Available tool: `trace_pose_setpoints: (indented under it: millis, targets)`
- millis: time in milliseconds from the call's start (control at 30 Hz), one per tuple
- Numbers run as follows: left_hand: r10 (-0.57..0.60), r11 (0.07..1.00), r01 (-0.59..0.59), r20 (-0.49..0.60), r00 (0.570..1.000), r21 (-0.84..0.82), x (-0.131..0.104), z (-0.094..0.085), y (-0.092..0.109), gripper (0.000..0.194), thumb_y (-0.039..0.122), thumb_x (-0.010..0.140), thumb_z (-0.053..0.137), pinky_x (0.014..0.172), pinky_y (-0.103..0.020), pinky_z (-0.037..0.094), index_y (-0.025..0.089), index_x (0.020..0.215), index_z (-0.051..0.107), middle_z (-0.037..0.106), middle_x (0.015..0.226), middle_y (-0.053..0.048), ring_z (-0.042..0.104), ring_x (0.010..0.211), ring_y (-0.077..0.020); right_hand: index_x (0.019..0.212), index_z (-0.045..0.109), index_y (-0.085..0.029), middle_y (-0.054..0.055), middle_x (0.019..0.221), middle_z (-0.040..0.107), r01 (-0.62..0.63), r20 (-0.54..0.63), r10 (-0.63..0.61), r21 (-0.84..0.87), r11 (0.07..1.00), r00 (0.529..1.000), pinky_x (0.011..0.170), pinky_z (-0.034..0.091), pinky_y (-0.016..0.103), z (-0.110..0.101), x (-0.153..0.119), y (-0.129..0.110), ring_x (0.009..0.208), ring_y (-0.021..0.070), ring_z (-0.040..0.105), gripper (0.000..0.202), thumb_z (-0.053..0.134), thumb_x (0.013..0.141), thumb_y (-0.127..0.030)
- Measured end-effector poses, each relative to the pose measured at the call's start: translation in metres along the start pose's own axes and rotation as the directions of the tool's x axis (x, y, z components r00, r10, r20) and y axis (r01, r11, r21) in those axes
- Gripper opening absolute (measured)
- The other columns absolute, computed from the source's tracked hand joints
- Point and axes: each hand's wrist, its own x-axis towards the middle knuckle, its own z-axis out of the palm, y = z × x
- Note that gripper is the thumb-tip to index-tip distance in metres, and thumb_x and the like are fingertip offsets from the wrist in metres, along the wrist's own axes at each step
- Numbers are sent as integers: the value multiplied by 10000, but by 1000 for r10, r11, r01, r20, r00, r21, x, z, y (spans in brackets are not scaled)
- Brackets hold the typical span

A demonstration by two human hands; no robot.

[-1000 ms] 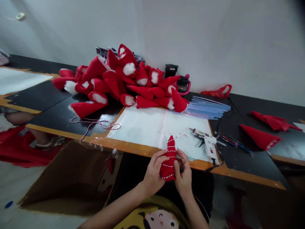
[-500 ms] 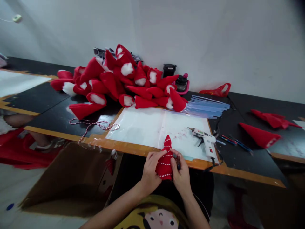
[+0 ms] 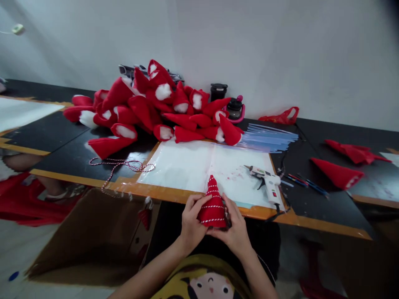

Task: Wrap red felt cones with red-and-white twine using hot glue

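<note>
Between both hands, at the table's front edge, I hold a red felt cone (image 3: 213,207) wound with red-and-white twisted cord, its tip pointing away from me. My left hand (image 3: 192,224) grips its left side, the fingers lying over the front. My right hand (image 3: 234,227) is closed round the right side, with the thumb low at the base. Something small and dark shows beside the right fingers, too hidden to name. A white glue gun (image 3: 266,182) lies to the right on the white sheet (image 3: 177,166).
Stuffed red cones (image 3: 183,120) are heaped at the back. Loose twisted cord (image 3: 116,166) hangs over the front edge, above a cardboard box (image 3: 90,232). Clear glue sticks (image 3: 268,139), pens (image 3: 307,182) and flat red cones (image 3: 338,173) lie to the right.
The cone has turned and tilted in my hands, with its tip now further left and more of its base showing. My right thumb has moved down to the base.
</note>
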Motion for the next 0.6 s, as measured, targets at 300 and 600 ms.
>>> trace_pose_setpoints:
  millis: [300, 600]
  targets:
    - [0, 997, -3, -30, 1000, -71, 4, -2, 0, 550, 97, 726, 706, 905, -358, 534, 192, 1240, 531, 498, 1258, -116, 566, 1109, -235, 1179, 560, -227, 131, 1319, 531, 36, -6, -37, -67, 997, 999, 1030, 453, 427, -5, 12, -10, 1240, 263, 528, 437, 685, 765, -160]
    - [74, 996, -68, 98, 992, -65, 5, -4, -4, 485, 51, 806, 604, 1027, -395, 493, 228, 1257, 572, 613, 1269, -87, 584, 1180, -224, 1396, 340, -244, 125, 1412, 483, -159, 173, 142, 88, 983, 975, 1037, 458, 455, -5, 25, -21, 1248, 266, 537, 727, 665, 753, -153]
